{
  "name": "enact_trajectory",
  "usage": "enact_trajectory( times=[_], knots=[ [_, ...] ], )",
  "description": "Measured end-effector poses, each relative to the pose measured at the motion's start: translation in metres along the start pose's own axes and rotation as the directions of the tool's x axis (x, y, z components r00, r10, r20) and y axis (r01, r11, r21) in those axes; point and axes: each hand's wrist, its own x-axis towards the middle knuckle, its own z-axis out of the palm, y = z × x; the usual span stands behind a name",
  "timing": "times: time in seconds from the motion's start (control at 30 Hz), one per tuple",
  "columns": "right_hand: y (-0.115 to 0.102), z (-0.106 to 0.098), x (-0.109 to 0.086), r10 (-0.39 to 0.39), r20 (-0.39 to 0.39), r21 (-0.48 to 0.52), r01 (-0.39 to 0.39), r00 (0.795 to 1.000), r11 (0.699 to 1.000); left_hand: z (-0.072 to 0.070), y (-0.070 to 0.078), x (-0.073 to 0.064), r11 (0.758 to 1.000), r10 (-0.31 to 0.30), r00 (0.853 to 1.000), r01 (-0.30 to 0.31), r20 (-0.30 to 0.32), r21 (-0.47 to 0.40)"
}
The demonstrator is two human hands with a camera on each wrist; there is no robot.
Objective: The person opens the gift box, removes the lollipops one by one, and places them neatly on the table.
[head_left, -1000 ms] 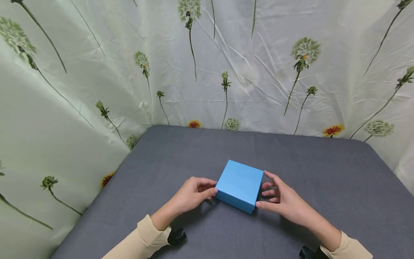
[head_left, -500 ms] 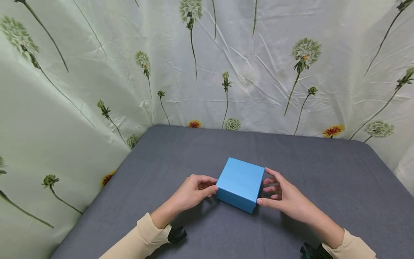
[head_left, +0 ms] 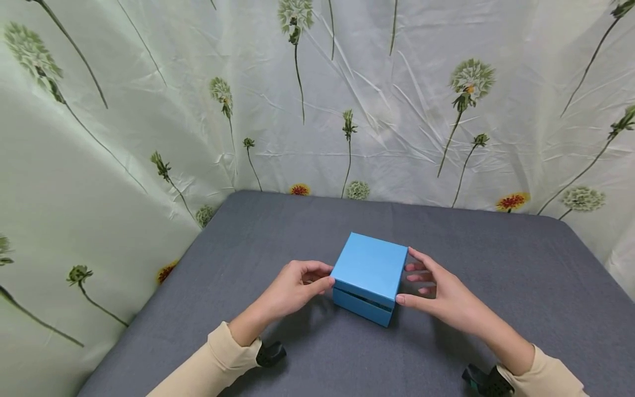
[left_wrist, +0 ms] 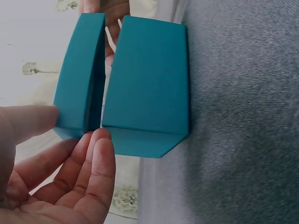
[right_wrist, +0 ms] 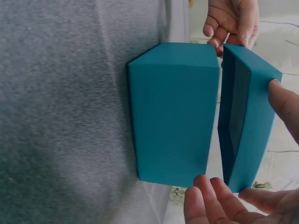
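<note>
A blue square box stands on the grey table in the head view, its lid [head_left: 371,264] lifted just off the base [head_left: 363,309]. My left hand [head_left: 291,292] pinches the lid's left side between thumb and fingers. Opposite it, my right hand [head_left: 448,302] holds the lid's right side, thumb at the near corner and a finger at the far one. In both wrist views a gap separates the lid [left_wrist: 77,77] from the base [right_wrist: 173,116]. The base stays on the table. What lies inside it is hidden.
The grey cloth-covered table [head_left: 278,231] reaches back to a pale curtain [head_left: 397,110] printed with flowers. The curtain also runs along the left side. Dark camera mounts [head_left: 270,354] sit at both wrists.
Both hands have moved up with the lid, opening a gap between it and the base, which has stayed on the table. The lid sat down over the base earlier.
</note>
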Motion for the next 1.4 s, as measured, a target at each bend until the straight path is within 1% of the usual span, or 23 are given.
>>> enact_trajectory(
  times=[0.13,0.3,0.33,0.5,0.6,0.73,0.97,1.07,1.13,1.23,1.33,1.4],
  knots=[
    [-0.006,-0.002,0.001,-0.024,-0.014,-0.016,0.024,1.0,1.0,-0.004,0.006,-0.002,1.0,-0.008,1.0,0.008,-0.029,-0.004],
    [-0.017,-0.006,0.005,-0.052,-0.027,-0.02,0.051,0.998,0.998,-0.008,0.012,-0.005,1.0,-0.009,0.996,0.008,-0.09,-0.006],
    [-0.02,-0.007,0.006,-0.058,-0.03,-0.017,0.057,0.998,0.998,-0.008,0.013,-0.005,1.0,-0.013,0.995,0.011,-0.101,-0.015],
    [-0.031,-0.009,0.011,-0.104,-0.054,0.007,0.104,0.993,0.995,-0.012,0.012,-0.008,0.996,0.01,0.991,-0.021,-0.133,-0.083],
    [-0.036,-0.008,0.015,-0.129,-0.067,0.039,0.132,0.989,0.991,-0.016,0.012,-0.01,0.991,0.02,0.988,-0.04,-0.155,-0.128],
    [-0.041,-0.004,0.019,-0.157,-0.076,0.098,0.164,0.985,0.981,-0.02,0.012,-0.012,0.985,0.043,0.979,-0.075,-0.197,-0.157],
    [-0.049,0.005,0.024,-0.167,-0.074,0.156,0.177,0.983,0.972,-0.028,0.015,-0.019,0.974,0.092,0.959,-0.143,-0.268,-0.177],
    [-0.053,0.006,0.026,-0.163,-0.069,0.166,0.173,0.984,0.971,-0.031,0.017,-0.023,0.961,0.127,0.949,-0.19,-0.289,-0.201],
    [-0.056,0.006,0.027,-0.164,-0.064,0.174,0.173,0.984,0.969,-0.033,0.018,-0.025,0.947,0.147,0.942,-0.222,-0.302,-0.231],
    [-0.059,0.006,0.028,-0.154,-0.063,0.174,0.163,0.986,0.971,-0.032,0.02,-0.026,0.932,0.149,0.936,-0.24,-0.318,-0.271],
    [-0.061,0.006,0.029,-0.139,-0.072,0.156,0.148,0.988,0.977,-0.029,0.023,-0.027,0.926,0.133,0.934,-0.236,-0.332,-0.293],
    [-0.062,0.007,0.03,-0.129,-0.076,0.146,0.139,0.989,0.98,-0.028,0.024,-0.027,0.926,0.136,0.928,-0.244,-0.348,-0.289]
  ],
)
